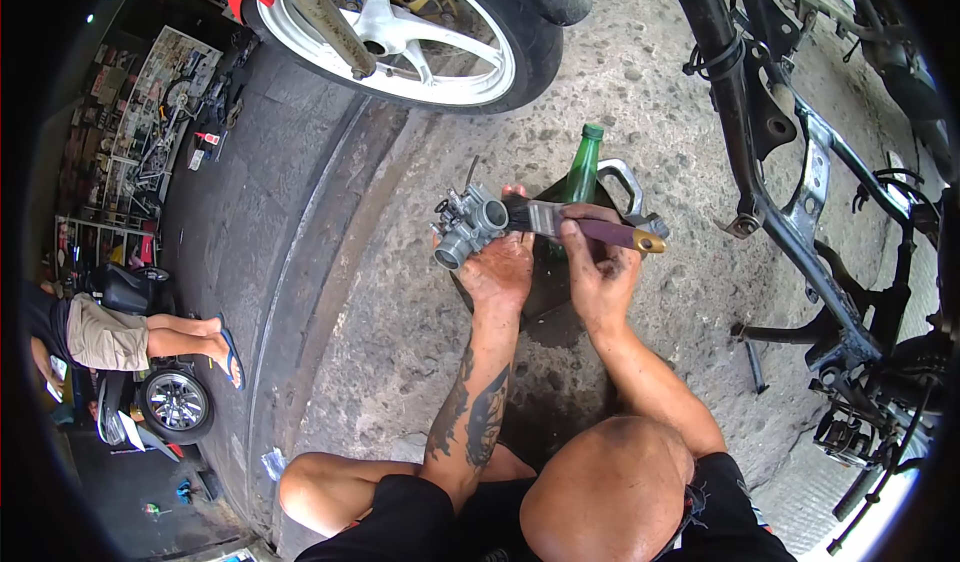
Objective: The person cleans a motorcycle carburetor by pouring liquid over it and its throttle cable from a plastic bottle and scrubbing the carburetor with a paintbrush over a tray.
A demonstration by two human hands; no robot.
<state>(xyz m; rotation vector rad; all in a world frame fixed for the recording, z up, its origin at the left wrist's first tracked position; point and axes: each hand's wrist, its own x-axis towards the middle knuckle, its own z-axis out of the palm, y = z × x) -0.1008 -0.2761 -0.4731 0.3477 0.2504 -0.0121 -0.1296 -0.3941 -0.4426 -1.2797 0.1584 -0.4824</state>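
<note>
A grey metal carburetor (pixel 468 226) rests in my left hand (pixel 502 270), palm up with the fingers curled around its far side. My right hand (pixel 603 274) pinches a paintbrush (pixel 606 233) with a purple-brown handle and gold end. The brush's dark bristles touch or nearly touch the carburetor's right side, beside my left fingers. Just beyond both hands a green bottle (pixel 583 174) stands upright. Under the hands is a dark tray or pan (pixel 545 314), partly hidden by my arms, and a silver curved metal part (pixel 630 188) lies beside the bottle.
A motorcycle wheel (pixel 425 90) with white spokes stands ahead. On the right is a bare black motorcycle frame (pixel 735 112). A metal rod (pixel 755 365) lies on the rough concrete. At far left, another person (pixel 150 340) in sandals is near a parked motorbike and shelves (pixel 140 127).
</note>
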